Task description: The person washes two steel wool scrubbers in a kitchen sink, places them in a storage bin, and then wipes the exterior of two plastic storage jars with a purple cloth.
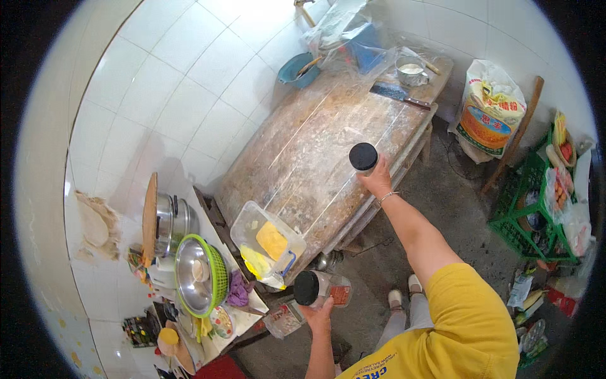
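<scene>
My left hand (319, 314) grips a clear jar (323, 288) with a black lid and a red label, held low beside the near end of a long wooden table (315, 151). My right hand (377, 182) is stretched out further along the table's edge. It holds up a second black-lidded jar (364, 158) over the floured tabletop. A clear plastic box (267, 241) with yellow pieces inside sits on the table end, between the two jars.
At the table's far end lie a cleaver (399, 95), a metal pot (411, 69) and a blue bowl (298, 69). A printed sack (491, 110) leans on the wall. Green crates (533, 208) stand at the right. A metal bowl in a green colander (201, 275) and a steel pot (172, 222) crowd the left shelf.
</scene>
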### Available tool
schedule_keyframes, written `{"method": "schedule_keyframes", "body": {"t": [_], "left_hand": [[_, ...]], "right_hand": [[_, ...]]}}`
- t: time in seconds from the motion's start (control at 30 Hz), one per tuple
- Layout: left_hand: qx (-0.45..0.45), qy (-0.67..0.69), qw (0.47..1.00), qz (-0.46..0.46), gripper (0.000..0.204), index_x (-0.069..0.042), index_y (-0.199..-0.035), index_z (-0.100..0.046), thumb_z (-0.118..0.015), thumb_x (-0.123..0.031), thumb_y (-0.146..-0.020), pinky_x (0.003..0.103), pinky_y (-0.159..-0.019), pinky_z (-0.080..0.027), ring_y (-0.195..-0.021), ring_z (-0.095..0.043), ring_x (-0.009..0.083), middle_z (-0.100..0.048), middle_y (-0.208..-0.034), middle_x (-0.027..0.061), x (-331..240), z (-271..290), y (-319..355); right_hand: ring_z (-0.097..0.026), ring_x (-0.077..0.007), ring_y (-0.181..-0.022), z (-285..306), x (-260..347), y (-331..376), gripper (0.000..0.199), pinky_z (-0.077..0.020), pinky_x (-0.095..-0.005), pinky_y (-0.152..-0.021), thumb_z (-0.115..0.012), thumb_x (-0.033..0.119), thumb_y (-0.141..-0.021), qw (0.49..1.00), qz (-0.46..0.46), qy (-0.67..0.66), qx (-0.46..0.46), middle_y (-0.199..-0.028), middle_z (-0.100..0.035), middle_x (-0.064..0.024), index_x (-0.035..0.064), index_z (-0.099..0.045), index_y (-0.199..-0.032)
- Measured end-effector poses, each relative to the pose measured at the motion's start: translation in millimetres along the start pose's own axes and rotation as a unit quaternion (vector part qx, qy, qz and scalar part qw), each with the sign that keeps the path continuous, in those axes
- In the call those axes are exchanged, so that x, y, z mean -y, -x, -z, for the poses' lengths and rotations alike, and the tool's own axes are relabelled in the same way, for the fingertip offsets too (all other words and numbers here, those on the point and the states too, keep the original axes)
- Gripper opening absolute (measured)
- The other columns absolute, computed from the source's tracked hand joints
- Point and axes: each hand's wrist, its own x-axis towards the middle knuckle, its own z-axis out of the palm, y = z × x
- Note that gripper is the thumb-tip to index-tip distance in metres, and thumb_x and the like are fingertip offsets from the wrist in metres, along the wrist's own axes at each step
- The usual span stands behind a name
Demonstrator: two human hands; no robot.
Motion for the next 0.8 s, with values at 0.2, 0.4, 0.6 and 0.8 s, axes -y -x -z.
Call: {"method": "schedule_keyframes", "body": {"t": [0.2, 0.4, 0.6, 0.8], "left_hand": [[0.077, -0.020, 0.997, 0.002, 0.087, -0.004, -0.137, -0.026, -0.077, -0.004, -0.066, 0.038, -0.100, -0.034, -0.120, -0.040, 0.0244, -0.035, -0.135, 0.0111, 5.4, -20.6, -1.1], [0.189, 0.034, 0.980, 0.044, 0.086, -0.005, -0.141, -0.018, -0.072, -0.010, -0.074, 0.044, -0.103, -0.031, -0.121, -0.039, 0.0277, -0.033, -0.137, 0.0145, 16.2, -31.5, 22.2], [0.343, 0.006, 0.938, 0.060, 0.104, 0.000, -0.143, -0.002, -0.076, -0.022, -0.074, 0.045, -0.104, -0.028, -0.129, -0.030, 0.0294, -0.020, -0.144, 0.0200, 62.4, -86.6, 51.6], [0.466, -0.011, 0.884, 0.036, 0.084, -0.008, -0.137, -0.027, -0.078, -0.015, -0.071, 0.039, -0.101, -0.032, -0.123, -0.038, 0.0263, -0.037, -0.133, 0.0112, 48.9, -171.6, 109.4]], "right_hand": [[-0.045, -0.0350, -0.114, 105.7, -38.3, 47.0, 0.091, -0.0399, -0.0417, -0.095, -0.075, 0.038, -0.063, 0.998, 0.001, -0.027, -0.059, -0.122, -0.042, -0.0225, -0.0020, -0.027, -0.129], [-0.042, -0.0311, -0.120, 228.5, -98.7, 201.8, 0.094, -0.0347, -0.0397, -0.101, -0.077, 0.036, -0.060, 0.991, -0.095, -0.052, -0.080, -0.126, -0.042, -0.0205, -0.0012, -0.028, -0.131], [-0.047, -0.0317, -0.115, 377.6, -194.7, 381.9, 0.092, -0.0385, -0.0413, -0.098, -0.080, 0.035, -0.060, 0.947, -0.183, -0.036, -0.260, -0.124, -0.046, -0.0212, -0.0060, -0.031, -0.127], [-0.047, -0.0306, -0.116, 472.3, -218.3, 478.6, 0.093, -0.0385, -0.0395, -0.098, -0.080, 0.030, -0.061, 0.844, -0.287, -0.005, -0.454, -0.126, -0.045, -0.0213, -0.0065, -0.028, -0.130]]}}
